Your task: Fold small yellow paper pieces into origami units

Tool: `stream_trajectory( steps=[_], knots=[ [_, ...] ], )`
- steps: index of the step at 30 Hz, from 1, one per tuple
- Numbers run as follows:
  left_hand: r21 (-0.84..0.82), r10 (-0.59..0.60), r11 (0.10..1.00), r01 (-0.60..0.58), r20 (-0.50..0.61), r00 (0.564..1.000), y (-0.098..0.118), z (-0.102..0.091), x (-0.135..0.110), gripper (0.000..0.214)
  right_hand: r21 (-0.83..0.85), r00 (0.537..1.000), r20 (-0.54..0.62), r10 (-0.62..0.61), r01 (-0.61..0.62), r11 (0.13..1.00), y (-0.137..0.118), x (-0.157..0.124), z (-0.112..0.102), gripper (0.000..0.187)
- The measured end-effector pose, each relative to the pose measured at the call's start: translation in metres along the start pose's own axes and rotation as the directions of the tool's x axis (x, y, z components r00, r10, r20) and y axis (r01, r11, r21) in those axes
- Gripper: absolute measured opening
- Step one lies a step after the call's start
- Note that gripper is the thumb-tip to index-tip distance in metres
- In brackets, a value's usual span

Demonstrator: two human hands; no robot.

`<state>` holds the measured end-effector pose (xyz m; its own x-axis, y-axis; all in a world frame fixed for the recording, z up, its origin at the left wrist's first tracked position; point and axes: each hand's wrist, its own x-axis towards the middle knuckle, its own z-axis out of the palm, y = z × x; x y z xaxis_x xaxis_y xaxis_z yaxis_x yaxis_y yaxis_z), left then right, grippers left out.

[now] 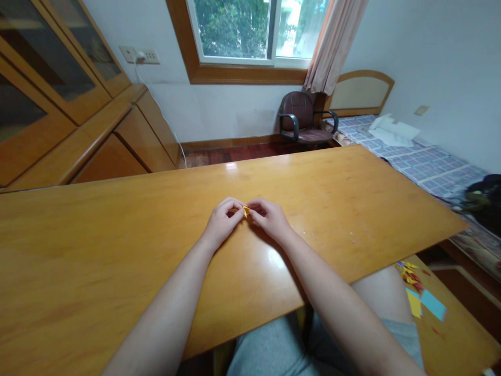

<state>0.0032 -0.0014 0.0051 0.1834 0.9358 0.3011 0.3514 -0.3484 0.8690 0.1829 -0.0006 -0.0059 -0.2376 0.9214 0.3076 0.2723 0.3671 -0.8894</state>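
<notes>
A small piece of folded yellow paper (246, 211) is pinched between my two hands, just above the wooden table (117, 245). My left hand (224, 222) grips its left side with thumb and fingertips together. From the other side, my right hand (271, 218) holds it in a similar pinch. The fingertips cover much of the paper, so its full shape is hidden. A few tiny scraps (352, 237) lie on the tabletop to the right of my right hand.
Lower right, a wooden surface (462, 344) below table height bears a pile of folded coloured papers (409, 274), a yellow sheet (414, 303) and a blue sheet (433, 304). Beyond the table stand an armchair (299, 117), a bed (430, 162) and a cabinet (97, 141).
</notes>
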Motion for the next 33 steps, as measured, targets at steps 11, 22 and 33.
stream_trajectory(
  steps=[11,22,33],
  knots=[
    [-0.039,0.028,0.999,-0.03,-0.041,0.999,0.002,0.003,-0.004,0.011,0.223,0.983,-0.03,0.182,-0.171,0.96,0.005,0.004,-0.002,0.017],
    [0.191,0.237,0.954,-0.233,0.002,0.971,0.002,0.005,-0.008,0.021,0.363,0.958,0.005,0.285,-0.268,0.892,0.008,0.004,-0.002,0.025],
    [0.317,0.361,0.885,-0.341,-0.007,0.932,0.003,0.005,-0.008,0.022,0.369,0.945,0.063,0.321,-0.321,0.872,0.001,0.005,-0.003,0.028]
  ],
)
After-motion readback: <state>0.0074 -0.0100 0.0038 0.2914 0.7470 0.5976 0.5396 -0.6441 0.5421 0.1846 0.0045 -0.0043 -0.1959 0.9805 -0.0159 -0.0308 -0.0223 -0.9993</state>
